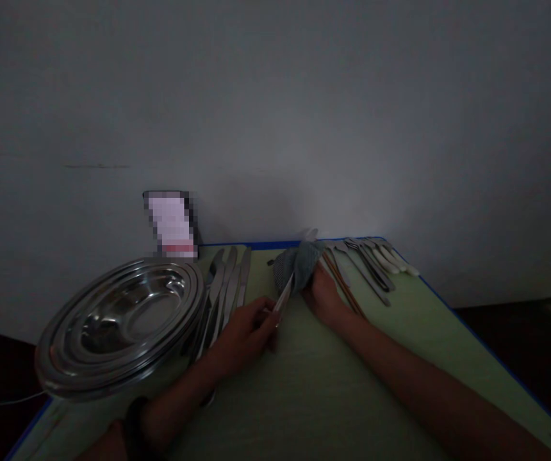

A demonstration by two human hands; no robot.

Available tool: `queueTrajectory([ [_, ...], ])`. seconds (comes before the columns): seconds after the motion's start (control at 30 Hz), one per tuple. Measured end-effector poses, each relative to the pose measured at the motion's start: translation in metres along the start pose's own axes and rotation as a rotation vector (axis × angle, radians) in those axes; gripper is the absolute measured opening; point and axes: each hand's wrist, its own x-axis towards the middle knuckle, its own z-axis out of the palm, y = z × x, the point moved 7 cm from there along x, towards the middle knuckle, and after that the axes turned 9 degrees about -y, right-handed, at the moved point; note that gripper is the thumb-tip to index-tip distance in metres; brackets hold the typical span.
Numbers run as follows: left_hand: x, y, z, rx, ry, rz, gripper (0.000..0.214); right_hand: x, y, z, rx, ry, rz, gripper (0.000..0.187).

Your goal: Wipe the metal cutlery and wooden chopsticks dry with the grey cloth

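Observation:
My left hand [249, 330] is closed around the handle end of a slim, shiny metal piece of cutlery [284, 298], slanting up and away from me. My right hand [322, 298] grips a grey-blue cloth [299, 266] folded around the piece's far part. A pale tip shows beyond the cloth, but the dim light hides which kind of cutlery it is. Several table knives [230, 282] lie side by side just left of my left hand. Close by my right hand are brown chopsticks [343, 285], lying at a slant.
Stacked wide metal dishes [57, 349] stand on the table's left side. Behind them a phone [172, 221] with a blurred screen leans against the wall. At the right lie forks [369, 266] and white-handled cutlery [393, 259]. The green table [304, 397] has a blue edge.

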Motion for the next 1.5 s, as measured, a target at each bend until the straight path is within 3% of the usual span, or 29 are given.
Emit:
queueTrajectory([
  [0.07, -0.001, 0.003, 0.006, 0.016, -0.06, 0.022, 0.016, -0.003, -0.003, 0.003, -0.101, -0.026, -0.017, 0.023],
  [0.23, -0.002, 0.007, 0.006, -0.038, -0.043, 0.119, 0.05, -0.01, -0.016, 0.015, -0.433, -0.102, -0.032, 0.024],
  [0.33, -0.002, 0.006, 0.007, 0.002, -0.038, 0.145, 0.035, -0.012, -0.019, 0.024, -0.516, -0.189, -0.048, 0.017],
  [0.4, -0.001, 0.006, 0.007, 0.081, -0.036, 0.149, 0.026, -0.012, -0.017, 0.023, -0.39, -0.172, -0.033, 0.013],
  [0.5, -0.002, 0.006, 0.007, 0.181, -0.051, 0.161, 0.025, -0.007, -0.01, 0.011, -0.089, -0.045, 0.004, 0.014],
  [0.67, -0.001, 0.005, 0.006, 0.076, -0.057, 0.205, 0.029, 0.003, 0.003, 0.002, 0.384, 0.046, 0.109, 0.02],
  [0.77, -0.001, 0.006, -0.003, -0.034, 0.04, 0.254, 0.032, 0.002, 0.0, 0.003, 0.463, 0.043, 0.126, 0.021],
  [0.9, 0.001, 0.0, -0.012, -0.137, 0.14, 0.204, 0.033, -0.001, -0.005, 0.01, 0.469, -0.024, 0.143, 0.023],
  [1.07, 0.002, -0.004, -0.017, -0.125, 0.221, 0.154, 0.032, -0.004, 0.003, 0.015, 0.362, -0.095, 0.238, 0.036],
  [1.23, 0.002, -0.005, -0.019, -0.183, 0.257, 0.171, 0.031, -0.001, 0.003, 0.011, 0.215, -0.043, 0.089, 0.018],
  [1.5, 0.001, -0.005, -0.025, -0.1, 0.312, 0.151, 0.033, -0.013, -0.022, 0.011, -0.548, -0.03, -0.134, 0.018],
])
